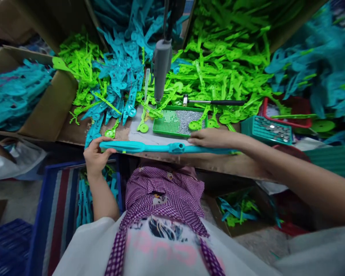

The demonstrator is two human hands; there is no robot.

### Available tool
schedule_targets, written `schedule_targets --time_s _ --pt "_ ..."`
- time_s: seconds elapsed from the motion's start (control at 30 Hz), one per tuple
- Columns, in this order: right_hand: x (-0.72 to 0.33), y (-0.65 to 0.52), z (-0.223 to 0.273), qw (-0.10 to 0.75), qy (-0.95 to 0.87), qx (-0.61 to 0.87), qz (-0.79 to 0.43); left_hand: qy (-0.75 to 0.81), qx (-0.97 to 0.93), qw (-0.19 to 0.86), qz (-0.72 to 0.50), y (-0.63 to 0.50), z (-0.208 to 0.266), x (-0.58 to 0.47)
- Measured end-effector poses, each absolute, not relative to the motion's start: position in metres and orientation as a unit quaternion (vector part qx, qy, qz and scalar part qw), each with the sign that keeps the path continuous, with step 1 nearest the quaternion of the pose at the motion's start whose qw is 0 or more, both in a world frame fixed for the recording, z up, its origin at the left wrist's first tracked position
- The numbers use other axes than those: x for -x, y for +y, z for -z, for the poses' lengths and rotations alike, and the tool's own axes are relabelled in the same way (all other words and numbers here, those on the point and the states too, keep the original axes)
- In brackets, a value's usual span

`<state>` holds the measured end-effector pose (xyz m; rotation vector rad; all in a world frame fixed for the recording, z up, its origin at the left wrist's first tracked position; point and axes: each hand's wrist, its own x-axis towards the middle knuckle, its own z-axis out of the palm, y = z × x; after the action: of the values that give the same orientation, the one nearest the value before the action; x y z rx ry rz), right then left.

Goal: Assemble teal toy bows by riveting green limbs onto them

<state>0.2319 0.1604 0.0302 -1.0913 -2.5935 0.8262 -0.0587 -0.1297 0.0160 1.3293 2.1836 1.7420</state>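
A long turquoise plastic piece lies level along the bench's near edge, with a small round raised socket near its middle. My left hand is closed on its left end, thumb in front and fingers behind. My right hand rests against the piece's right half, fingers bent together over its far side; the fingertips are partly hidden. Just beyond that hand, a green tray contains many tiny silvery metal parts. A lime-green round-ended plastic part lies over the tray's right side.
A grey powered screwdriver hangs above the tray. Behind the tray lies a small black-handled hammer. Heaps of lime-green parts and turquoise parts cover the bench's back. A teal basket with round metal pieces stands right; a cardboard box stands left.
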Motion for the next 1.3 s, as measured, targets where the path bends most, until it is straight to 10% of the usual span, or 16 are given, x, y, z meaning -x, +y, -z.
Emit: schedule_targets --time_s 0.23,0.67,1.3 --pt "-0.136 0.063 -0.066 0.211 -0.951 0.106 -0.199 0.693 -0.394 0.091 -0.597 -0.093 -0.015 0.069" --pt "-0.101 0.055 0.007 0.315 -0.909 0.129 -0.239 0.629 -0.4 0.164 -0.646 -0.07 0.017 0.089" --pt "-0.093 0.041 -0.061 0.189 -0.935 0.189 -0.232 0.649 -0.401 0.103 -0.638 -0.074 0.015 0.088"
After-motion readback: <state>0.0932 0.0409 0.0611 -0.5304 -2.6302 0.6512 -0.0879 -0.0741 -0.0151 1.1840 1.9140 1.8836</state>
